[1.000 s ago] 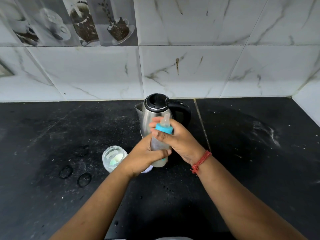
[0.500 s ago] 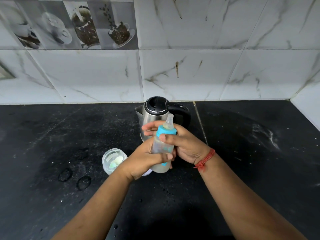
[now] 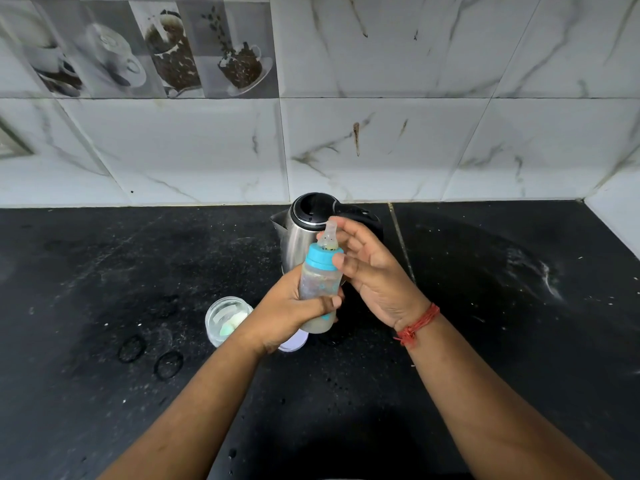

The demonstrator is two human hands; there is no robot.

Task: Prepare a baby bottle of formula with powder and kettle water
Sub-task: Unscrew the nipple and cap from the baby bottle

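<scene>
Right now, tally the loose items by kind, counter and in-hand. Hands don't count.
Baby bottles: 1, with blue collar and teat on, held in the left hand
Electric kettles: 1
Clear jars: 1
Pale lids: 1, partly hidden behind the left hand
Total: 4

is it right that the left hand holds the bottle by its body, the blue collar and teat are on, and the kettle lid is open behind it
Not quite: the head view shows the kettle lid closed, not open. The rest holds: the left hand grips the bottle by its body, with the blue collar and teat on.
</scene>
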